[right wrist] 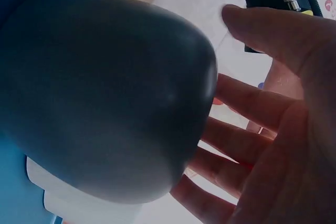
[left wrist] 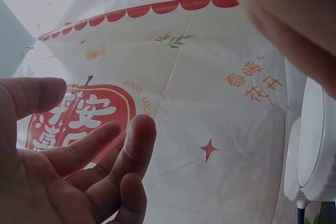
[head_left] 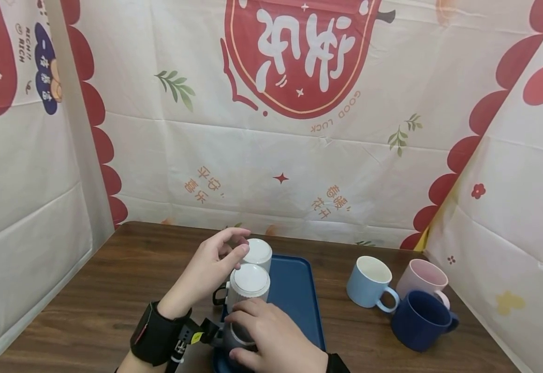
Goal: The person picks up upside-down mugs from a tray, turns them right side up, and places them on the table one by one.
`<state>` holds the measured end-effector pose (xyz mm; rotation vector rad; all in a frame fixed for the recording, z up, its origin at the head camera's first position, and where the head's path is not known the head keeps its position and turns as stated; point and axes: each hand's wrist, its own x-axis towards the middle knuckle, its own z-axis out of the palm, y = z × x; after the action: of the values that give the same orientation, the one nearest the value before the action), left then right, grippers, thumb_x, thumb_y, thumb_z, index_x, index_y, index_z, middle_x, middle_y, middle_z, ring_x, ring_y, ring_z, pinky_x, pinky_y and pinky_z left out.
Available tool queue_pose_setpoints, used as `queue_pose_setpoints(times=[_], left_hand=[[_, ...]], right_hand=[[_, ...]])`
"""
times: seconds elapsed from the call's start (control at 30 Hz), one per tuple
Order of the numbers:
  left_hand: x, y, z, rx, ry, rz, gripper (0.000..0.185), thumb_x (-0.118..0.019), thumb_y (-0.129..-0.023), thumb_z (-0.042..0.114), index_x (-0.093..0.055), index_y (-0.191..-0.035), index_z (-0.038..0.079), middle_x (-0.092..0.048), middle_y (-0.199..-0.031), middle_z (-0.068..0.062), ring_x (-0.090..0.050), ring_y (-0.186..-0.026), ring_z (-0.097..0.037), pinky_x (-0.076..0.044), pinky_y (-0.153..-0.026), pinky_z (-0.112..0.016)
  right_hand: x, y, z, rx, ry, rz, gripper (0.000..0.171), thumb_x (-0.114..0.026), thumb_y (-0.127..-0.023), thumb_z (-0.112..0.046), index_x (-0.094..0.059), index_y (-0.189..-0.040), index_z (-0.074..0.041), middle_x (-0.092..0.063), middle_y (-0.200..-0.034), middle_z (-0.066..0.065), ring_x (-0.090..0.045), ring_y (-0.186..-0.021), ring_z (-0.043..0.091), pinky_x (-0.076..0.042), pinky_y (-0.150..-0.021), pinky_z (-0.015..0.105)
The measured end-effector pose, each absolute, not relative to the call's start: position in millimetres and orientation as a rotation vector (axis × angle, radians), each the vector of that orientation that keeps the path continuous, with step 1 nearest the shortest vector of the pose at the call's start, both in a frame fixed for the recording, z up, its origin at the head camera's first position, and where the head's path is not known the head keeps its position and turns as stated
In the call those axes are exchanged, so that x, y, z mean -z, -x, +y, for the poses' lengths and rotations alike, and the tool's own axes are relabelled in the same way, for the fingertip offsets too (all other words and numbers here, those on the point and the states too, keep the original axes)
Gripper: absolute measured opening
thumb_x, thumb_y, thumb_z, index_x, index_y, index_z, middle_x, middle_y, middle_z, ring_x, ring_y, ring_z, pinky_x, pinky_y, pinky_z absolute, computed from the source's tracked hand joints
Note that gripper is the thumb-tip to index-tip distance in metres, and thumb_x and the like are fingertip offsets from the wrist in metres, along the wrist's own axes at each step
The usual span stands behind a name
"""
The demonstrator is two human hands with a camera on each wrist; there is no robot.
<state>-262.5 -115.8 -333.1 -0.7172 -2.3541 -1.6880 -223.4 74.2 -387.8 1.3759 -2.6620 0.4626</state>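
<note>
My right hand (head_left: 278, 331) is over a dark grey mug (head_left: 232, 338) at the near end of a blue tray (head_left: 294, 295). In the right wrist view its fingers (right wrist: 257, 103) lie against or close to the mug's rounded end, with the thumb apart from it. Further along the tray, two white mugs stand upside down in a row, a nearer one (head_left: 250, 280) and a farther one (head_left: 259, 251). My left hand (head_left: 213, 267) is raised beside them, its fingers loosely bent and holding nothing. Whether it touches the farther mug, I cannot tell.
To the right on the brown wooden table (head_left: 341, 331) stand a light blue mug (head_left: 364, 285), a pink mug (head_left: 420, 277) and a navy mug (head_left: 417, 324), all upright and close together. Printed cloth (head_left: 252, 150) hangs behind the table and at both sides.
</note>
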Motion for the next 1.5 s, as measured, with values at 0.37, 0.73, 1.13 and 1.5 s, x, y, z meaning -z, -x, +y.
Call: queue_pose_setpoints(times=[0.37,0.73,1.13,1.5], left_hand=[[331,263,-117,1.681,0.727,-2.344,0.036,-0.057,-0.102,0.024,-0.057,-0.134,0.007,-0.06,-0.117,-0.011,-0.064,-0.086,-0.027,-0.055,-0.075,-0.038],[332,263,-116,1.689,0.726,-2.348,0.036,-0.056,-0.102,0.023,-0.057,-0.134,0.006,-0.061,-0.117,-0.012,-0.063,-0.085,-0.034,-0.055,-0.074,-0.04],[333,262,-117,1.685,0.736,-2.354,0.036,-0.056,-0.103,0.024,-0.057,-0.134,0.005,-0.06,-0.119,-0.014,-0.063,-0.081,-0.026,-0.054,-0.071,-0.041],[332,262,-116,1.707,0.731,-2.359,0.037,-0.051,-0.105,0.028,-0.057,-0.135,0.007,-0.06,-0.123,-0.013,-0.063,-0.079,-0.03,-0.047,-0.061,-0.03]], right_hand=[[382,226,78,-0.424,-1.336,-2.781,0.041,-0.078,-0.084,-0.023,-0.067,-0.123,-0.02,-0.056,-0.119,-0.01,-0.05,-0.105,0.005,-0.047,-0.092,0.037],[381,225,86,-0.304,-1.208,-2.83,0.027,-0.076,-0.077,-0.016,-0.068,-0.103,-0.021,-0.053,-0.109,-0.008,-0.046,-0.1,0.011,-0.044,-0.091,0.04],[389,225,86,-0.194,-1.251,-2.836,0.021,-0.079,-0.079,-0.011,-0.073,-0.096,-0.022,-0.052,-0.096,-0.012,-0.049,-0.096,0.01,-0.041,-0.096,0.042],[392,228,92,-0.124,-1.296,-2.831,0.017,-0.081,-0.081,-0.026,-0.065,-0.073,-0.028,-0.045,-0.082,-0.015,-0.046,-0.087,0.007,-0.038,-0.096,0.038]])
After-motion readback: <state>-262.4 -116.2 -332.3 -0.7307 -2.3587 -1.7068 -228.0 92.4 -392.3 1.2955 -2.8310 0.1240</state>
